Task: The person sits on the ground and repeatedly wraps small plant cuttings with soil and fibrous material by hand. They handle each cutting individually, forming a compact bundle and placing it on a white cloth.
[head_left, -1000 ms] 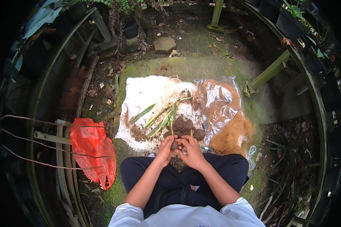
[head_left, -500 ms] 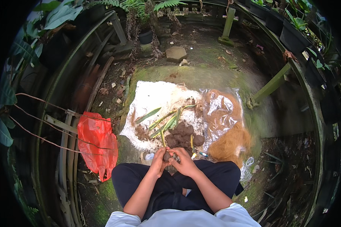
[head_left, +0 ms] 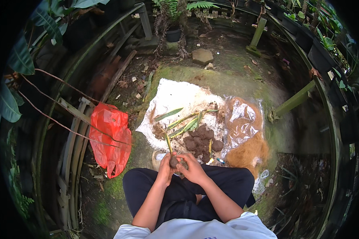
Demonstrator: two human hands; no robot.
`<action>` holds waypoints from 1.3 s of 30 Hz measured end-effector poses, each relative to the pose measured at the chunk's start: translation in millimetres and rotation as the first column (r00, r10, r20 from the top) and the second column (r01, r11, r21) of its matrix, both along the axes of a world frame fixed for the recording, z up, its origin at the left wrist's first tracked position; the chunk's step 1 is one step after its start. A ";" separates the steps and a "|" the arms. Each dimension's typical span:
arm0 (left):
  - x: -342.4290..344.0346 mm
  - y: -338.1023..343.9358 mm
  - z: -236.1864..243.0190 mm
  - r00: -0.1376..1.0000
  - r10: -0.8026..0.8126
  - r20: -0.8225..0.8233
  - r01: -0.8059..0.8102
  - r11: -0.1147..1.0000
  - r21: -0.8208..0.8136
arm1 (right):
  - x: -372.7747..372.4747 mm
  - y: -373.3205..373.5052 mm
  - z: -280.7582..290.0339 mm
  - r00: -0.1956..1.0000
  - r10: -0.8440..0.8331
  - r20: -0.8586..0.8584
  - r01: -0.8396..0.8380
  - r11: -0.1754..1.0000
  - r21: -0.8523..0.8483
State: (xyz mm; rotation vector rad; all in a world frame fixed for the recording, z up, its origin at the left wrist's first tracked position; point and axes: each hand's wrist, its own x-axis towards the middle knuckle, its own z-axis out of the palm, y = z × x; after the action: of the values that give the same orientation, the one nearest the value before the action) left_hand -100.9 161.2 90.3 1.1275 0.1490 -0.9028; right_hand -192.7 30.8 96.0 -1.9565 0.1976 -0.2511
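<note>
In front of my lap I hold a dark ball of mud [head_left: 173, 161], with a narrow yellow-edged snake plant leaf [head_left: 168, 142] standing up out of it. My left hand [head_left: 164, 172] is wrapped round the ball's left side. My right hand [head_left: 193, 169] curls in from the right, its fingers pressed on the ball. Just beyond, a lumpy heap of dark wet soil [head_left: 198, 142] lies on a white woven sack [head_left: 169, 95]. A second mud ball [head_left: 217, 145] sits at the heap's right, beside a short yellowish leaf piece [head_left: 210, 147]. Several cut green leaves [head_left: 189, 126] lie behind the heap.
Brown fibre [head_left: 249, 153] spills from a clear plastic bag [head_left: 243, 119] at the right, near a tangle of pale string [head_left: 261, 181]. A red plastic bag [head_left: 109, 137] hangs at the left by thin stems. Wooden rails [head_left: 327, 119] and potted plants border the place.
The whole view has shifted and tilted slightly as my head moved. Both hands stay on the mud ball, with the fingers slightly repositioned; the leaf stands more visible above it.
</note>
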 end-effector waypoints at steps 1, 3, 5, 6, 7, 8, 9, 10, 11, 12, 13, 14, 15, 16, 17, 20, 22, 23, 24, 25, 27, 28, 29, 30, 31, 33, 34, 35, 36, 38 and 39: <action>3.1 1.1 -4.2 1.000 -0.018 -0.020 0.018 1.000 -0.012 | 0.6 1.4 -0.8 1.000 -0.004 -0.001 0.004 1.000 -0.014; 9.6 2.1 -15.4 0.996 -0.062 -0.065 0.059 0.997 -0.041 | 0.9 4.1 -5.4 0.999 -0.031 -0.025 0.030 0.999 -0.030; 15.9 0.6 -28.0 0.992 -0.120 -0.034 0.120 0.993 -0.005 | 0.0 6.3 -14.7 0.995 -0.074 -0.073 0.071 0.997 -0.036; 16.2 -1.7 -33.5 0.988 -0.153 -0.030 0.153 0.988 0.011 | -2.6 6.0 -19.1 0.991 -0.093 -0.091 0.089 0.995 -0.051; 16.8 -6.4 -39.1 0.983 -0.179 -0.048 0.180 0.984 0.013 | -5.6 5.2 -22.9 0.988 -0.114 -0.109 0.107 0.992 -0.067; 17.9 -10.3 -44.3 0.977 -0.207 -0.053 0.207 0.978 -0.005 | -7.8 4.4 -26.8 0.983 -0.135 -0.127 0.125 0.989 -0.083; 16.7 -12.4 -49.5 0.971 -0.231 -0.066 0.230 0.973 -0.018 | -9.2 4.9 -29.6 0.982 -0.144 -0.121 0.131 0.985 -0.114; 15.7 -15.1 -54.2 0.964 -0.254 -0.079 0.252 0.967 -0.033 | -11.4 5.9 -31.3 0.974 -0.166 -0.156 0.148 0.981 -0.122; 15.3 -19.1 -60.5 0.959 -0.270 -0.086 0.268 0.963 -0.031 | -13.2 6.1 -32.2 0.964 -0.187 -0.191 0.164 0.978 -0.131; 15.6 -20.5 -64.0 0.954 -0.287 -0.091 0.284 0.958 -0.041 | -13.0 8.7 -31.2 0.953 -0.205 -0.221 0.179 0.975 -0.131; 15.8 -22.9 -67.5 0.948 -0.304 -0.096 0.300 0.953 -0.051 | -13.0 10.6 -29.3 0.951 -0.236 -0.202 0.199 0.962 -0.186; 15.9 -25.2 -70.9 0.942 -0.320 -0.100 0.315 0.947 -0.063 | -14.3 11.3 -25.7 0.949 -0.254 -0.186 0.219 0.956 -0.194; 16.0 -26.4 -69.3 0.933 -0.348 -0.088 0.344 0.937 -0.061 | -16.1 11.0 -23.5 0.942 -0.264 -0.207 0.219 0.952 -0.215; 16.2 -25.7 -71.5 0.931 -0.350 -0.100 0.345 0.936 -0.064 | -17.3 12.3 -22.9 0.935 -0.272 -0.229 0.218 0.947 -0.235; 15.8 -24.5 -73.9 0.930 -0.350 -0.112 0.345 0.936 -0.067 | -17.2 16.3 -22.9 0.927 -0.283 -0.246 0.227 0.946 -0.233; 13.7 -21.9 -82.0 0.920 -0.353 -0.171 0.345 0.935 -0.077 | -20.4 24.9 -24.6 0.906 -0.317 -0.282 0.257 0.939 -0.229; 11.6 -23.2 -82.5 0.913 -0.355 -0.201 0.349 0.935 -0.066 | -22.4 29.8 -29.7 0.894 -0.338 -0.294 0.281 0.934 -0.221; 9.7 -22.5 -82.7 0.909 -0.366 -0.201 0.360 0.931 -0.066 | -24.8 32.5 -33.7 0.893 -0.349 -0.282 0.298 0.931 -0.211; 8.9 -22.8 -81.3 0.906 -0.374 -0.198 0.367 0.927 -0.069 | -26.9 34.0 -37.2 0.894 -0.358 -0.267 0.311 0.928 -0.205; 7.6 -23.5 -80.0 0.904 -0.380 -0.195 0.373 0.925 -0.073 | -29.7 34.3 -39.6 0.896 -0.366 -0.253 0.322 0.926 -0.198; 7.1 -26.7 -80.0 0.900 -0.401 -0.172 0.389 0.916 -0.098 | -34.2 31.2 -42.4 0.896 -0.375 -0.236 0.334 0.922 -0.196; 7.5 -28.0 -80.3 0.899 -0.408 -0.158 0.395 0.912 -0.109 | -35.3 29.6 -42.9 0.898 -0.376 -0.227 0.337 0.921 -0.193; 7.5 -29.1 -80.7 0.895 -0.423 -0.139 0.413 0.906 -0.097 | -36.4 27.6 -42.9 0.895 -0.371 -0.245 0.330 0.924 -0.193; 7.5 -30.8 -80.6 0.894 -0.432 -0.119 0.424 0.902 -0.087 | -36.2 24.1 -41.3 0.895 -0.361 -0.262 0.317 0.928 -0.195; 7.1 -31.9 -80.3 0.893 -0.440 -0.099 0.434 0.898 -0.077 | -37.2 21.7 -40.5 0.894 -0.349 -0.280 0.302 0.933 -0.196; 6.3 -31.5 -81.4 0.889 -0.451 -0.076 0.448 0.892 -0.052 | -40.7 18.5 -52.0 0.910 -0.338 -0.240 0.300 0.937 -0.180; 5.9 -31.1 -82.3 0.886 -0.459 -0.065 0.457 0.889 -0.037 | -42.9 17.2 -58.0 0.917 -0.333 -0.220 0.301 0.939 -0.169; 5.6 -32.0 -83.4 0.884 -0.464 -0.059 0.463 0.886 -0.028 | -46.3 14.9 -63.6 0.922 -0.326 -0.209 0.292 0.940 -0.178; 6.6 -31.6 -84.6 0.881 -0.471 -0.053 0.471 0.882 -0.013 | -46.8 13.8 -66.4 0.927 -0.319 -0.197 0.285 0.941 -0.182; 6.8 -29.0 -86.8 0.877 -0.479 -0.045 0.480 0.877 0.008 | -49.1 13.3 -71.2 0.932 -0.309 -0.192 0.279 0.946 -0.166; 7.4 -27.6 -87.3 0.877 -0.479 -0.041 0.480 0.877 0.014 | -48.7 14.0 -72.1 0.932 -0.304 -0.197 0.279 0.949 -0.145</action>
State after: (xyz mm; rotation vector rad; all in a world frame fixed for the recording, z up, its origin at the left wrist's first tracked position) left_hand -93.5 133.6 3.0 1.1931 -0.0998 -1.3676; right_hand -241.5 44.8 23.9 -2.0654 0.6335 -0.2457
